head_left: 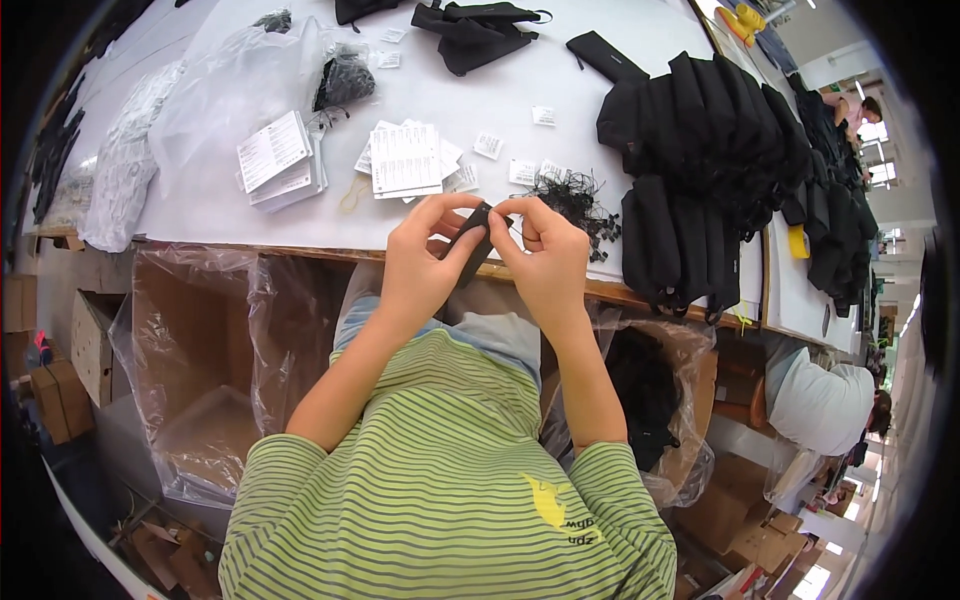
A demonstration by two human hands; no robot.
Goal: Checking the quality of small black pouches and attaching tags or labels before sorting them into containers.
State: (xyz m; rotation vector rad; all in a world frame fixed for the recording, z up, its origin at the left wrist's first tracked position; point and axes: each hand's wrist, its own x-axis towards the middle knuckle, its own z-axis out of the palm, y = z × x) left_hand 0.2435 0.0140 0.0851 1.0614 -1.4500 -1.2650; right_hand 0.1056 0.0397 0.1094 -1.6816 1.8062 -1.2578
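Both hands meet over the table's near edge, around a flat, narrow, black tag-like piece (472, 258). My left hand (425, 250) pinches it between thumb and fingers. At its upper end, the thumb and fingertips of my right hand (548, 245) are closed on its corner; whether a string is also between them is too small to see. Just beyond the right hand lies a tangle of thin black strings (570, 200). Past the left hand, a loose stack of white printed cards (405, 160) rests on the white table (350, 225).
Black fabric bags (700, 130) are piled at the right. Another card stack (278, 160) and clear plastic wrapping (215, 95) lie left. Several small white labels are scattered about. Below the table edge stand plastic-lined cartons, one at left (190, 340), one at right holding black things (640, 390).
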